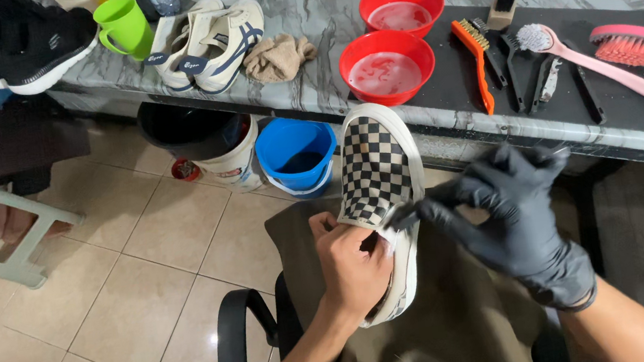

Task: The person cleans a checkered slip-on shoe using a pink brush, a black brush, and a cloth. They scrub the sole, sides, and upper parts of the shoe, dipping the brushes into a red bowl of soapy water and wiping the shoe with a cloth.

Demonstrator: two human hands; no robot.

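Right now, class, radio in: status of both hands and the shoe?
Left hand bare, gripping checkered slip-on shoe over lap. Right hand in black glove, fingertips pinching at shoe's opening. Red bowls and brushes on counter beyond, apart from the shoe.

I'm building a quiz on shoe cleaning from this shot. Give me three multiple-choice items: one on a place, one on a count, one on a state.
1. Where is the checkered slip-on shoe?
A. on the counter
B. held over the person's lap
C. in the blue bucket

2. How many red bowls stand on the counter?
A. one
B. two
C. four

3. How are the hands covered?
A. both gloved
B. both bare
C. only the right hand gloved

Key: 1 B, the left hand props it up from below, over the lap. 2 B, two stand close together near the brushes. 3 C, the right wears a black glove and the left is bare.
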